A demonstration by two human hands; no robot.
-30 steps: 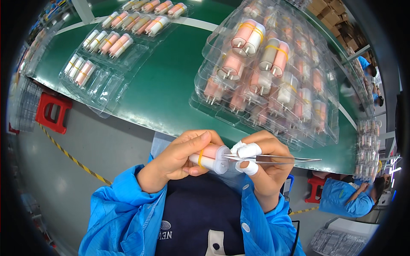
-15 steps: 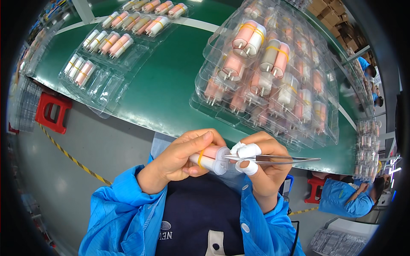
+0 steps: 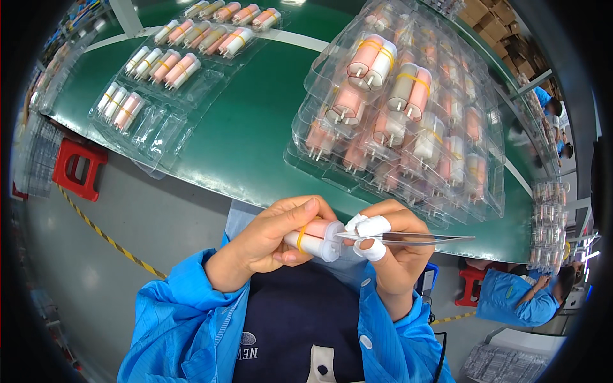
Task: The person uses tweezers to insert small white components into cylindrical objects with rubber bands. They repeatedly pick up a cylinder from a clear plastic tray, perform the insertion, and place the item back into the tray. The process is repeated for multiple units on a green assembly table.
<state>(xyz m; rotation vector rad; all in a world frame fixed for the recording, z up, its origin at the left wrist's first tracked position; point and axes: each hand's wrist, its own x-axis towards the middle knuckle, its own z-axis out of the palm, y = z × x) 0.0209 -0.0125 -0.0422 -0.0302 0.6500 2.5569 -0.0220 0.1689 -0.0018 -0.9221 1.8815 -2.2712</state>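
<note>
My left hand [image 3: 281, 230] is wrapped round a pair of capped cylinders [image 3: 313, 237], one pink and one white, bound with a yellow rubber band. Their clear flanged end faces right. Pinched in my right hand [image 3: 396, 239], whose thumb and a finger wear white finger covers, is a pair of metal tweezers [image 3: 421, 239]. The tweezers' tips meet the flanged end, though I cannot tell what they grip there. Both hands are in front of my apron, near the table's edge.
A tall stack of clear plastic trays [image 3: 396, 153] with banded cylinder pairs stands on the green table [image 3: 255, 127] to the right. Another clear tray [image 3: 159, 131] with cylinders lies at the left. Red stools [image 3: 78, 169] stand on the floor. A person in blue [image 3: 520, 297] is at far right.
Both hands and the cylinder pair have shifted very slightly. The tweezers' tips stay at the flanged end, and the grips look the same.
</note>
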